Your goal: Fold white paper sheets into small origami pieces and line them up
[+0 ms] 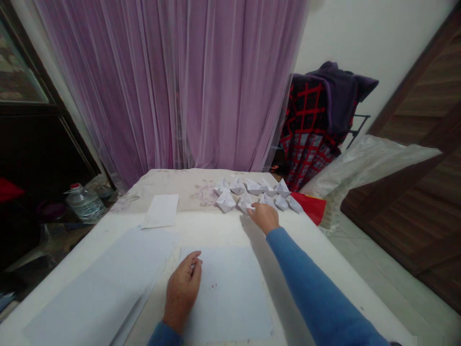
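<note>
Along the far edge of the desk (212, 230), paper boats (252, 194) sit clustered, the right hand (264, 217) reaching out with its fingertips touching one, grip unclear, while the left hand (182, 290), fingers curled together, lies over a paper sheet (230, 293) nearer the person.

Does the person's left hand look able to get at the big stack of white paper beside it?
Probably yes: the left hand sits right next to the stack of white paper, and nothing appears to stand between them, so a short move sideways should likely reach it.
</note>
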`<state>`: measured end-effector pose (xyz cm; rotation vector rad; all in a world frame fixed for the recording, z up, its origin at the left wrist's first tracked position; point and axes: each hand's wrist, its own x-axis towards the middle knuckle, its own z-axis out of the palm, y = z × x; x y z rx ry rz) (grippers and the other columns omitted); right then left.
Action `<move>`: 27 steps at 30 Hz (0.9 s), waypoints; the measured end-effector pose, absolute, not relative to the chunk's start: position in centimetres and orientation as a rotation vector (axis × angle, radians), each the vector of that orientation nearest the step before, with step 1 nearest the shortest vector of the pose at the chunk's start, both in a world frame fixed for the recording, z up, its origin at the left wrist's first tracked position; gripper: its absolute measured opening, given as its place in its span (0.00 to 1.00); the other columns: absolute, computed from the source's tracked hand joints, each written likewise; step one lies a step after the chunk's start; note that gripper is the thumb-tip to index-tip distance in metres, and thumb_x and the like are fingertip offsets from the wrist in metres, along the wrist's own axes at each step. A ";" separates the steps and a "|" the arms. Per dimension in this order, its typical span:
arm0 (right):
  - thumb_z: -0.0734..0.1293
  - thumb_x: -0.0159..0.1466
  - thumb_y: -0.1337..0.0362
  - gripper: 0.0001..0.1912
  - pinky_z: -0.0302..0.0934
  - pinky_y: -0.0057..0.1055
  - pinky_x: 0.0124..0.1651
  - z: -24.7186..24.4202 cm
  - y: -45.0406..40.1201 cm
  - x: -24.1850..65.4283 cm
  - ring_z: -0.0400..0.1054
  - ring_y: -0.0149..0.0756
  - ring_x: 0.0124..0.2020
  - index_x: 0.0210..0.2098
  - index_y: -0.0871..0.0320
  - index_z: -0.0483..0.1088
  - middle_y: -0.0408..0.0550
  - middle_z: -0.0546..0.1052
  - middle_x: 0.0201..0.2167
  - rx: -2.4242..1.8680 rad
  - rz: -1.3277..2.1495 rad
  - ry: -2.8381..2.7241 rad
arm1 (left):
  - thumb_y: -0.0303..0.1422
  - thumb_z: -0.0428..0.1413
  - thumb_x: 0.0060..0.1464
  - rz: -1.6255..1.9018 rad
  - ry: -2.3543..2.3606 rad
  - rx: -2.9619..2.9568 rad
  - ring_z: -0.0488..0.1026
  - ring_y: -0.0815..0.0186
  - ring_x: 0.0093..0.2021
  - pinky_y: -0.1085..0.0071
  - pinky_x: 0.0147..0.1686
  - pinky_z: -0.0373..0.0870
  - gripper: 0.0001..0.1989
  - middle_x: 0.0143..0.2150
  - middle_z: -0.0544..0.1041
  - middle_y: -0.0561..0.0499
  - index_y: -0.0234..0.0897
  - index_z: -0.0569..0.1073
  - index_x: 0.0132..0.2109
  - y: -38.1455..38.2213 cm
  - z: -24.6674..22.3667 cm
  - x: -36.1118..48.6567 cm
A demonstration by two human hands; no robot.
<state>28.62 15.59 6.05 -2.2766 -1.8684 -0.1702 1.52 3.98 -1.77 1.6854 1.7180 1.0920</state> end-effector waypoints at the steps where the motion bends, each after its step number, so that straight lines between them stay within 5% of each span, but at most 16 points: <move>1: 0.62 0.65 0.56 0.17 0.63 0.32 0.42 6.1 15.4 28.8 0.74 0.44 0.43 0.47 0.56 0.75 0.56 0.80 0.39 -2.272 -0.165 -1.866 | 0.44 0.47 0.55 1.094 1.718 1.683 0.77 0.63 0.30 0.70 0.33 0.73 0.21 0.33 0.80 0.50 0.40 0.76 0.46 4.0 -1.8 1.5; 10: 0.59 0.67 0.55 0.21 0.63 0.29 0.38 5.5 11.8 29.3 0.75 0.39 0.38 0.56 0.54 0.69 0.49 0.81 0.33 -2.187 -0.110 -1.804 | 0.45 0.46 0.55 1.058 1.735 1.682 0.77 0.63 0.34 0.71 0.36 0.72 0.22 0.35 0.80 0.50 0.40 0.76 0.47 4.0 -1.9 1.4; 15: 0.60 0.65 0.61 0.16 0.63 0.29 0.37 2.8 7.5 28.0 0.75 0.38 0.33 0.47 0.53 0.76 0.47 0.80 0.28 -2.031 0.074 -1.774 | 0.45 0.45 0.55 1.012 1.755 1.660 0.77 0.63 0.35 0.71 0.38 0.72 0.22 0.37 0.80 0.51 0.42 0.75 0.48 4.1 -1.6 1.3; 27: 0.58 0.64 0.61 0.17 0.62 0.26 0.39 -0.2 -0.8 27.1 0.76 0.37 0.37 0.38 0.50 0.79 0.45 0.82 0.33 -1.888 0.312 -1.647 | 0.39 0.47 0.56 0.979 1.763 1.775 0.78 0.63 0.40 0.71 0.41 0.72 0.16 0.40 0.81 0.51 0.42 0.75 0.45 5.1 -1.8 1.0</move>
